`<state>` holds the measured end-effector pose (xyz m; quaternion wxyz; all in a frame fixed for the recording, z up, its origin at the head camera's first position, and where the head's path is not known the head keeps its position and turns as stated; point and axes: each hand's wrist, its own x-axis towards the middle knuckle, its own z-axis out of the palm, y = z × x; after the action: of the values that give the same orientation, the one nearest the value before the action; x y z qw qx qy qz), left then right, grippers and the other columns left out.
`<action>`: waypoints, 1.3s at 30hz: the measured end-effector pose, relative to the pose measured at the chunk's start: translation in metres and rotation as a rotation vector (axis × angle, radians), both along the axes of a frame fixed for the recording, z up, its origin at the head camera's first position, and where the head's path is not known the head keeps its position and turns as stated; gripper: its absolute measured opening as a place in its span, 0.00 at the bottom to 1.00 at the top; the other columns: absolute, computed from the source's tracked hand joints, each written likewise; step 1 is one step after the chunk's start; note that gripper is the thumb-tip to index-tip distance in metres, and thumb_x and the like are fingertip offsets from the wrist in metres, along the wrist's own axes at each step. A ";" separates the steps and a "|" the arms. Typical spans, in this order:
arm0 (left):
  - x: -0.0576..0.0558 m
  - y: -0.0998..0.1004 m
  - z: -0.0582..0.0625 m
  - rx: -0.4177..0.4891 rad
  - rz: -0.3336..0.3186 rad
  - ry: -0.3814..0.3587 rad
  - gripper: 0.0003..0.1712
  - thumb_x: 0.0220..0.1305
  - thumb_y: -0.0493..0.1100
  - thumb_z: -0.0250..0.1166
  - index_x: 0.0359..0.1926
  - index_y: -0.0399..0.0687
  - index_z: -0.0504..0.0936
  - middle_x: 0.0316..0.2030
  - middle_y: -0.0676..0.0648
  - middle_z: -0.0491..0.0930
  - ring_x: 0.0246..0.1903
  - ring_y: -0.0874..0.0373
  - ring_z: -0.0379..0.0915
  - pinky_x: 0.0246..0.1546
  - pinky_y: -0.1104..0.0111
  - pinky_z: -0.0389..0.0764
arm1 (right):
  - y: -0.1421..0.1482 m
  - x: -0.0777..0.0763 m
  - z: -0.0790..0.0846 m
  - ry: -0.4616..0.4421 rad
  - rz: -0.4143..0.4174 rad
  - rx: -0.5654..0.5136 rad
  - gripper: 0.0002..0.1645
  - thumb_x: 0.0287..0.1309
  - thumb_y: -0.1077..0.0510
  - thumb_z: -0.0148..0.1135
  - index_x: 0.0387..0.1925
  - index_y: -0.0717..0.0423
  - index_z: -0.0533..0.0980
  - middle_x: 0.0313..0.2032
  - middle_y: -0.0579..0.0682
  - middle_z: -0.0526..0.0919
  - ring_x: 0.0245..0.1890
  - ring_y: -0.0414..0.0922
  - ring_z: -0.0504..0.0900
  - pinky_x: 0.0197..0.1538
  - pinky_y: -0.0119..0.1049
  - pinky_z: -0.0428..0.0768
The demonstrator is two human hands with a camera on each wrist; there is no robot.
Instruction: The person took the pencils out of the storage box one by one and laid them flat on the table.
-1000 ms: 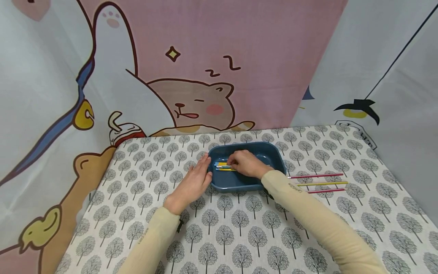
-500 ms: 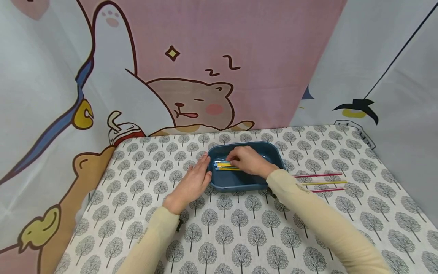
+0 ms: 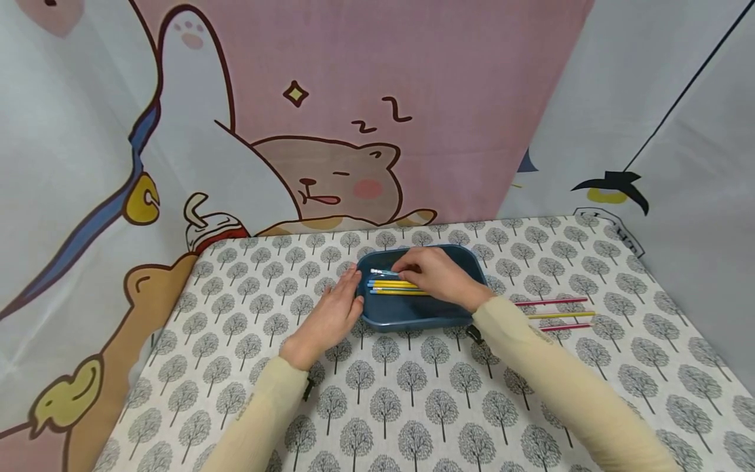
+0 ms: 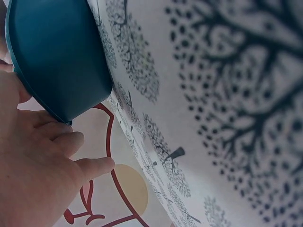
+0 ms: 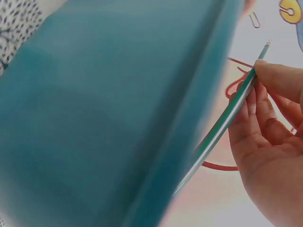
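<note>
A dark blue plastic bin (image 3: 419,324) stands on the table; several pencils (image 3: 394,284), mostly yellow with blue ends, lie side by side in it. My right hand (image 3: 439,274), over the bin, pinches a teal pencil (image 3: 385,272) between thumb and fingers. In the right wrist view the green shaft of this pencil (image 5: 232,106) slants past the bin wall (image 5: 104,104), its eraser end beyond my thumb. My left hand (image 3: 331,313) rests against the bin's left end. The left wrist view shows my left hand (image 4: 42,161) touching the bin's rim with its fingers fairly straight.
Right of the bin, a red pencil (image 3: 554,302), a yellow pencil (image 3: 563,315) and another red pencil (image 3: 569,326) lie roughly parallel, partly behind my right sleeve (image 3: 531,341). A tree-print cloth (image 3: 383,406) covers the table. A cartoon curtain (image 3: 472,98) hangs behind.
My right hand has shifted back and slightly right, taking the teal pencil away from the other pencils, which now show more fully. The left hand stays at the bin's end.
</note>
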<state>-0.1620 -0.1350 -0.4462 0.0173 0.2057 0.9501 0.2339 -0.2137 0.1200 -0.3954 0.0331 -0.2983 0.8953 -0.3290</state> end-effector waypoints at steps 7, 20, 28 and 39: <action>0.000 0.000 -0.001 0.004 0.001 0.009 0.34 0.83 0.48 0.45 0.81 0.37 0.55 0.81 0.40 0.48 0.79 0.47 0.46 0.74 0.38 0.57 | 0.006 0.012 0.012 0.037 -0.029 -0.068 0.11 0.70 0.60 0.66 0.50 0.52 0.88 0.45 0.45 0.88 0.42 0.40 0.83 0.45 0.40 0.83; 0.001 0.000 -0.001 0.019 -0.002 0.038 0.33 0.82 0.46 0.48 0.80 0.35 0.57 0.81 0.38 0.50 0.78 0.42 0.50 0.73 0.37 0.57 | 0.021 0.033 0.033 0.108 -0.032 -0.170 0.11 0.70 0.59 0.67 0.50 0.51 0.88 0.46 0.43 0.86 0.38 0.40 0.81 0.41 0.41 0.80; 0.001 0.000 -0.001 0.016 0.000 0.036 0.33 0.82 0.46 0.48 0.80 0.36 0.56 0.81 0.38 0.50 0.78 0.41 0.50 0.73 0.37 0.57 | 0.033 0.048 0.047 0.139 -0.040 -0.177 0.12 0.68 0.61 0.68 0.50 0.53 0.87 0.50 0.45 0.87 0.43 0.43 0.83 0.46 0.50 0.83; 0.001 0.001 -0.002 0.012 0.001 0.028 0.34 0.82 0.46 0.47 0.80 0.36 0.55 0.81 0.38 0.49 0.78 0.42 0.49 0.73 0.38 0.56 | 0.053 0.064 0.051 0.198 -0.063 -0.195 0.13 0.67 0.64 0.68 0.49 0.49 0.88 0.50 0.42 0.86 0.35 0.38 0.78 0.34 0.33 0.77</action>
<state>-0.1609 -0.1345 -0.4479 0.0027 0.2084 0.9489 0.2368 -0.1493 0.1734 -0.3447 -0.0950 -0.3028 0.8670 -0.3841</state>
